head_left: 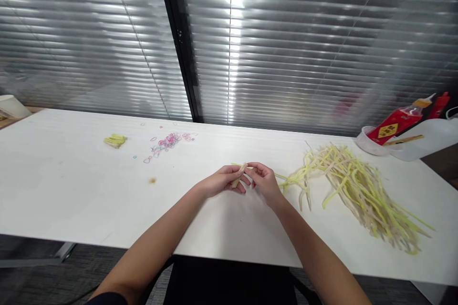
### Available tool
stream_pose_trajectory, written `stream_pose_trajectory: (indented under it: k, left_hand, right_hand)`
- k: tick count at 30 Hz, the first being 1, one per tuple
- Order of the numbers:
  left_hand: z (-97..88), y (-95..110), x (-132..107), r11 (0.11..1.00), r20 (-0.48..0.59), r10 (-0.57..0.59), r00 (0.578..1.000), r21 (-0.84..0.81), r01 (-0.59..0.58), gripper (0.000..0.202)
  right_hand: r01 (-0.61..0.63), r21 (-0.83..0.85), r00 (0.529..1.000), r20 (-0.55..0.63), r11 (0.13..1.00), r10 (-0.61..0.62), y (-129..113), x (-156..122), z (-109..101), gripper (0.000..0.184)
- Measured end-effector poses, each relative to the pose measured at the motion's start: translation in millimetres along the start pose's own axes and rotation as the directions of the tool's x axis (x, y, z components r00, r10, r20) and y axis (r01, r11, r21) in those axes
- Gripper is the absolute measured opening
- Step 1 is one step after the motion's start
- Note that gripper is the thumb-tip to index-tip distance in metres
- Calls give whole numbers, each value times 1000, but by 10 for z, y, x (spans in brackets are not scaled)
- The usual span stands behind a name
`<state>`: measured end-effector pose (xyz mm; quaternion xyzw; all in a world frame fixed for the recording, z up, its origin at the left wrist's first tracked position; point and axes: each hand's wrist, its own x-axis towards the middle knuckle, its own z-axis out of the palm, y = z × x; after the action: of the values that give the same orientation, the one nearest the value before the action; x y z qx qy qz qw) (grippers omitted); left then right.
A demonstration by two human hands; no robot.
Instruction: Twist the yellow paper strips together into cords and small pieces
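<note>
Above the middle of the table, my left hand (225,178) is closed around a short pale folded bundle of strands (237,179), its thumb pressing on top. My right hand (264,180) is beside it, fingers pinched at the end of that bundle. A thin yellow strand (281,176) stretches out from behind my right hand towards the large pile of long yellow and beige strands (361,190) on the right. Whatever lies between my right fingertips is too small to make out.
Small coloured rubber bands (170,141) lie scattered at the back left, near a small folded yellow bundle (115,140). A red bottle (397,124) leans in a clear plastic tub (370,143) at the back right, by a white jug (425,138). Blinds (286,47) rise behind the table.
</note>
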<state>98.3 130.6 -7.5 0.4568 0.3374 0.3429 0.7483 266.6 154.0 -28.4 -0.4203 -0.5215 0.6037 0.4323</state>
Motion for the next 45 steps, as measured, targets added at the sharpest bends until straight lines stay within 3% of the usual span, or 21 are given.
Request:
stream_pose_trajectory:
  k: [8, 14, 22, 45]
  left_hand:
    - [-12, 10, -5, 997, -17, -19, 1000, -74, 18, 37]
    - [-32, -3, 5, 998, -28, -29, 999, -49, 28, 38]
    - [-69, -62, 43, 998, -141, 3, 990, 55, 5, 40]
    - [-95, -65, 58, 996, -178, -24, 984, 84, 40, 42]
  right_hand:
    - [4, 28, 1000, 15, 1000, -5, -8, -8, 2, 34]
    - [31, 42, 999, 28, 999, -33, 26, 8, 3, 32]
    - [24, 29, 1000, -3, 999, -24, 48, 22, 1, 34]
    - [-7, -47, 997, -74, 999, 3, 11, 40, -26, 38]
